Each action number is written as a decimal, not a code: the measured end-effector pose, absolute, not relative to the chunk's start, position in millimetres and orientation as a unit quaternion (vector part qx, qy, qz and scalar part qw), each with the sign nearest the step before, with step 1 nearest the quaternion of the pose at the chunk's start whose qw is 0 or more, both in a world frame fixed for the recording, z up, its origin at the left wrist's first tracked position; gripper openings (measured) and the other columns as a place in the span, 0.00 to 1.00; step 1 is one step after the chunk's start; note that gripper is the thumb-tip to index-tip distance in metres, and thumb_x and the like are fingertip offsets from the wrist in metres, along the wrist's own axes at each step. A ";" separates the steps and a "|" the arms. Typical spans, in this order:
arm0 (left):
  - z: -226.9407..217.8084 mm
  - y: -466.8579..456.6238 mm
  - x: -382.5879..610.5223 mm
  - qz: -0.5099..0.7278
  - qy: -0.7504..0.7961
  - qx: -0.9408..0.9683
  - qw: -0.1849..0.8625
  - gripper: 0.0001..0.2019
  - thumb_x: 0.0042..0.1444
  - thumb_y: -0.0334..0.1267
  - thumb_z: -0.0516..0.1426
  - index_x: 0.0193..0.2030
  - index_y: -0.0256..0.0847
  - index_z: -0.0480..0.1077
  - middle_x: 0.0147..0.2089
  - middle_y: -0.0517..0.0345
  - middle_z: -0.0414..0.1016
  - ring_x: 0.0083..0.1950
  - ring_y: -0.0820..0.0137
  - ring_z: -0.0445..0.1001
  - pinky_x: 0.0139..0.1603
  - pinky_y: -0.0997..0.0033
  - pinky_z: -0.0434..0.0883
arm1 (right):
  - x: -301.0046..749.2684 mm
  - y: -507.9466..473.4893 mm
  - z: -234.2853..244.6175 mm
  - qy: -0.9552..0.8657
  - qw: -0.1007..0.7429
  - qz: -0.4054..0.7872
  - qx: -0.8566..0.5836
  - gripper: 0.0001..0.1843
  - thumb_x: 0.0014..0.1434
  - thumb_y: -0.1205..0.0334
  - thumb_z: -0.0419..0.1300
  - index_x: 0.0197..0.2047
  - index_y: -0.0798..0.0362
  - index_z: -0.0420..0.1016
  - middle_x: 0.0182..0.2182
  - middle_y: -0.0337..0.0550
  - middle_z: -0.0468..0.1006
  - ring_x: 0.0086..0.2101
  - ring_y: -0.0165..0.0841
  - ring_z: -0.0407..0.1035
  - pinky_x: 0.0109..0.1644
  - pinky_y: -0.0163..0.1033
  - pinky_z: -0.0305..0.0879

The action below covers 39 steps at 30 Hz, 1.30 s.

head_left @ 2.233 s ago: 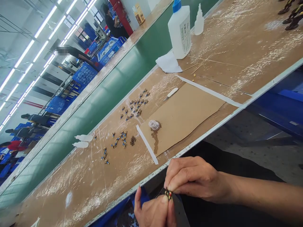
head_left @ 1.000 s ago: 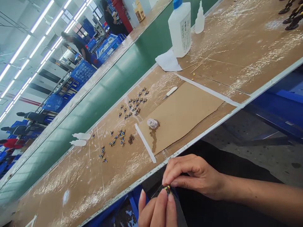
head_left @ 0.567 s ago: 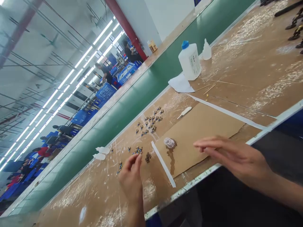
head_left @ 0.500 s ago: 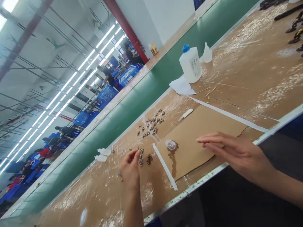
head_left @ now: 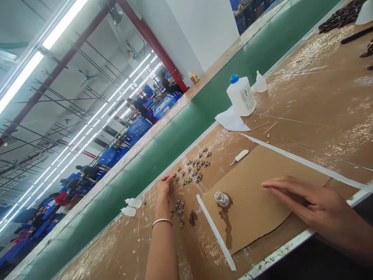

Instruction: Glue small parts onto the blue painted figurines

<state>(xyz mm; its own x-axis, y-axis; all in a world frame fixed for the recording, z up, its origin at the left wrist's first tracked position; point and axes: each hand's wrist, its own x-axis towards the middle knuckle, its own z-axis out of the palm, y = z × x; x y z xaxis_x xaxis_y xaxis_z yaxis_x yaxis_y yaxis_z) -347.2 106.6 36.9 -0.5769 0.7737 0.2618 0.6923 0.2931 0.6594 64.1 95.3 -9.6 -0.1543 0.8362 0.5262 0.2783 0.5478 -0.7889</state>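
Note:
My left hand (head_left: 164,185) reaches far across the brown table (head_left: 320,89), its fingers bent down at the left edge of a far cluster of small blue and gold pieces (head_left: 195,169). Whether it pinches one is hidden by the fingers. A silver bracelet (head_left: 161,221) sits on that wrist. A nearer cluster of the same pieces (head_left: 178,208) and a small dark brown pile (head_left: 192,217) lie just right of my forearm. My right hand (head_left: 305,200) lies flat and empty, fingers apart, on a cardboard sheet (head_left: 256,182).
A small clear cap (head_left: 222,199) stands on the cardboard above a dark stain. A white-handled knife (head_left: 239,156), white cloth (head_left: 231,119), large glue bottle (head_left: 241,95), small dropper bottle (head_left: 260,82) and two lying bottles (head_left: 132,206) are around. A green conveyor belt (head_left: 186,128) runs behind. People work far off.
Both hands came up from my lap, where they held a small piece. The left hand went to the near cluster, then on to the far one. The right hand settled on the cardboard.

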 end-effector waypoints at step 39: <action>-0.2 -41.9 -241.3 0.233 0.747 0.610 -0.127 0.10 0.60 0.37 0.51 0.36 0.40 0.73 0.35 0.54 0.75 0.37 0.68 0.72 0.41 0.67 0.68 | 69.6 96.3 -12.4 -0.723 0.466 0.294 -0.416 0.15 0.61 0.50 0.52 0.35 0.51 0.73 0.32 0.38 0.77 0.32 0.29 0.72 0.38 0.32 0.65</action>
